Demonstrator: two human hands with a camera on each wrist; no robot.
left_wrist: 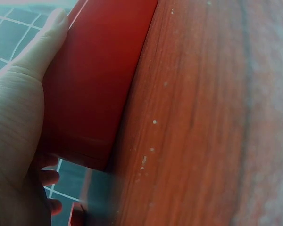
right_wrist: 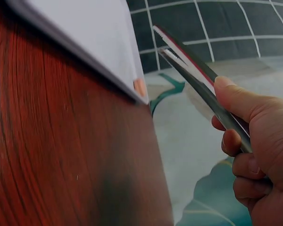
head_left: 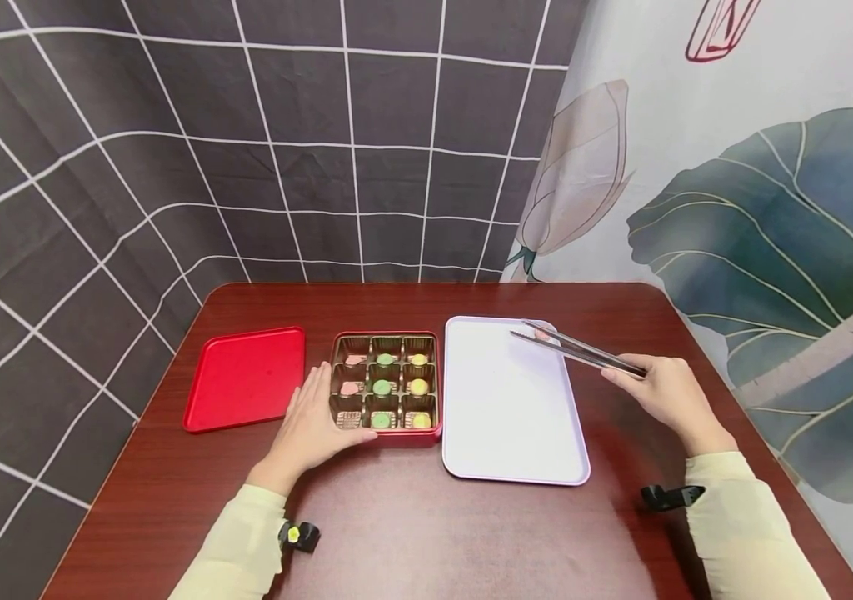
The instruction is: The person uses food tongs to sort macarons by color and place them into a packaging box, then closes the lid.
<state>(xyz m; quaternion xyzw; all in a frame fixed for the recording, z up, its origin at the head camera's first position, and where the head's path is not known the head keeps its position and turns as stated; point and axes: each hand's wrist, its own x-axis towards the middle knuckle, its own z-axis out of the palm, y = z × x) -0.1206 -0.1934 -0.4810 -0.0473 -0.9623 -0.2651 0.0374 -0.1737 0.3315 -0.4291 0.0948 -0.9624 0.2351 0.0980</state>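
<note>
My left hand (head_left: 310, 429) rests against the near left corner of a red box (head_left: 404, 439), its fingers straight along the left side and its thumb at the front rim. In the left wrist view the thumb lies against the red wall (left_wrist: 94, 70). Inside, a gold divided insert holds pink, green (head_left: 382, 387) and yellow pieces (head_left: 419, 387); the front left compartment shows only its ridged bottom. My right hand (head_left: 662, 396) grips metal tongs (head_left: 584, 353), their tips apart over the white tray (head_left: 512, 417). Close to the tips, a small pink piece (head_left: 541, 334) lies at the tray's far right corner.
Left of the box lies a red lid (head_left: 250, 379), flat on the brown wooden table (head_left: 396, 525). The white tray stands right beside the box. A dark gridded curtain (head_left: 306, 183) hangs behind the table, and a leaf-patterned one (head_left: 779, 225) on the right.
</note>
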